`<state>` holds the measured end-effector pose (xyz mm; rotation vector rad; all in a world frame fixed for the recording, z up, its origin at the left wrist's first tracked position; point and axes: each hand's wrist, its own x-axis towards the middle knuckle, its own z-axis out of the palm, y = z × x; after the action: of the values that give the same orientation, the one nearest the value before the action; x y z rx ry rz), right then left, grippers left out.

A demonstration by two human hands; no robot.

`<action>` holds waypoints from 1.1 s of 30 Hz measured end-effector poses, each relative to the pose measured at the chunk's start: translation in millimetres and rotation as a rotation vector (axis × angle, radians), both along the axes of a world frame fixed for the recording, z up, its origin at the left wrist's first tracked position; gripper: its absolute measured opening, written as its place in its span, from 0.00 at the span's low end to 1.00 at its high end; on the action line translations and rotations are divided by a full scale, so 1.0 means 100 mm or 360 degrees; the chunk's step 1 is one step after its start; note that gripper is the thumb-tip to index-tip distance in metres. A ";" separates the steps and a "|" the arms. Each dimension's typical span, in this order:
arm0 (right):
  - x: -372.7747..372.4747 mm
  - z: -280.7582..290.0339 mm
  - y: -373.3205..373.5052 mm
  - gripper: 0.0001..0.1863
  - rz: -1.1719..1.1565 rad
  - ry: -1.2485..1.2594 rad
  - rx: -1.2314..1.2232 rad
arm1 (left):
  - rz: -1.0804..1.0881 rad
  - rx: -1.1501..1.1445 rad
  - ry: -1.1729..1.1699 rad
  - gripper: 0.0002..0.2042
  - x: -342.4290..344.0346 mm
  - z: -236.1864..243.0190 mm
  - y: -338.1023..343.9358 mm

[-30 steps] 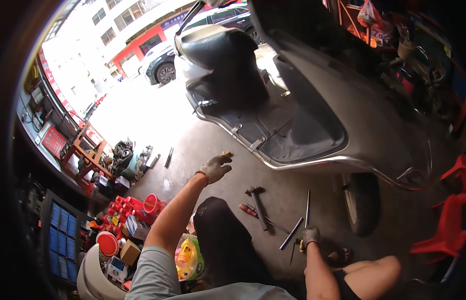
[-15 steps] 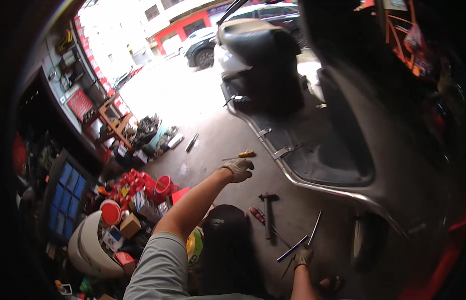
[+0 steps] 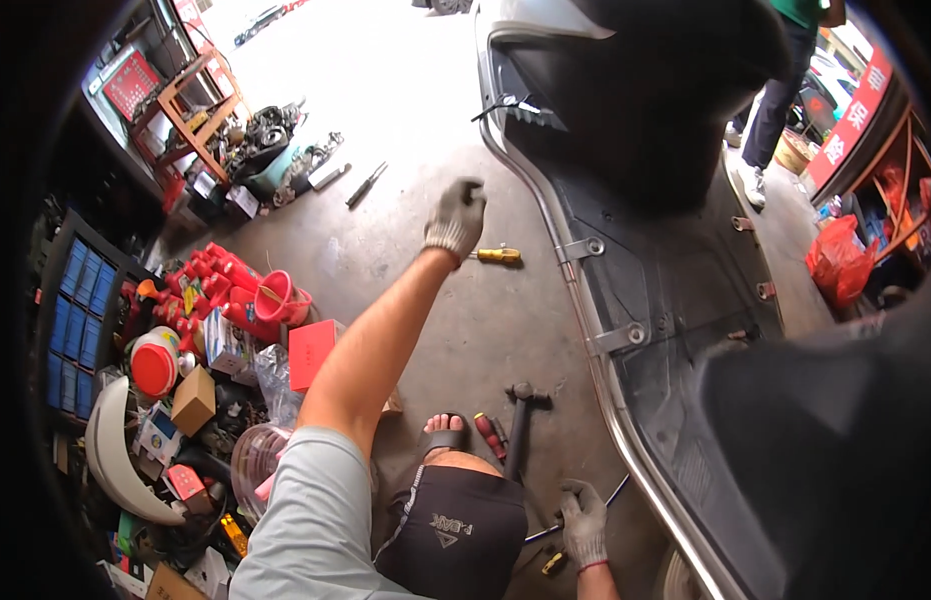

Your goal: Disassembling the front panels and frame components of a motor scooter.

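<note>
My left hand (image 3: 457, 215), in a knitted glove, is raised over the floor just beyond a yellow-handled screwdriver (image 3: 499, 256). Its fingers are bent and slightly blurred, with a gap at the thumb, and nothing shows in them. Low on the right, my gloved right hand (image 3: 583, 525) is closed over a metal T-handle wrench (image 3: 542, 533); bars stick out on both sides of it. A small yellow-handled tool (image 3: 553, 563) lies beside that hand. Between my foot and the scooter (image 3: 625, 335) lie a hammer (image 3: 526, 400) and a red-handled screwdriver (image 3: 490, 436).
The scooter's metal side rail runs along my right. Red bottles (image 3: 210, 285), a pink bucket (image 3: 282, 298), boxes and a white curved panel (image 3: 115, 455) crowd the left. Farther off lie a dark tool (image 3: 366, 185) and used parts. A person (image 3: 770, 110) stands beyond the scooter.
My view has turned, bringing the standing person and my sandalled foot into sight. My left hand has moved forward past the yellow screwdriver. My right hand stays low by the wrench.
</note>
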<state>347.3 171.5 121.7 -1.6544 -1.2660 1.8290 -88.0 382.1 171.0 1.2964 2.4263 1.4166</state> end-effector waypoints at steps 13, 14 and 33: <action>-0.31 0.87 0.69 0.20 0.0419 -0.0365 -0.0036 | 0.0109 -0.0236 0.0373 0.21 -0.29 1.00 1.58; -0.28 0.87 0.62 0.20 0.0400 -0.0431 0.0126 | 0.0108 -0.0256 0.0382 0.20 -0.30 1.00 1.59; -0.19 3.23 0.49 0.16 -0.0303 -0.0129 -0.0031 | 0.0037 0.0063 0.0396 0.18 -0.49 0.47 1.94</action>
<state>328.1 220.5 444.8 -1.8087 -1.0835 1.6819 -137.4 576.0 217.7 1.5435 2.5852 1.3910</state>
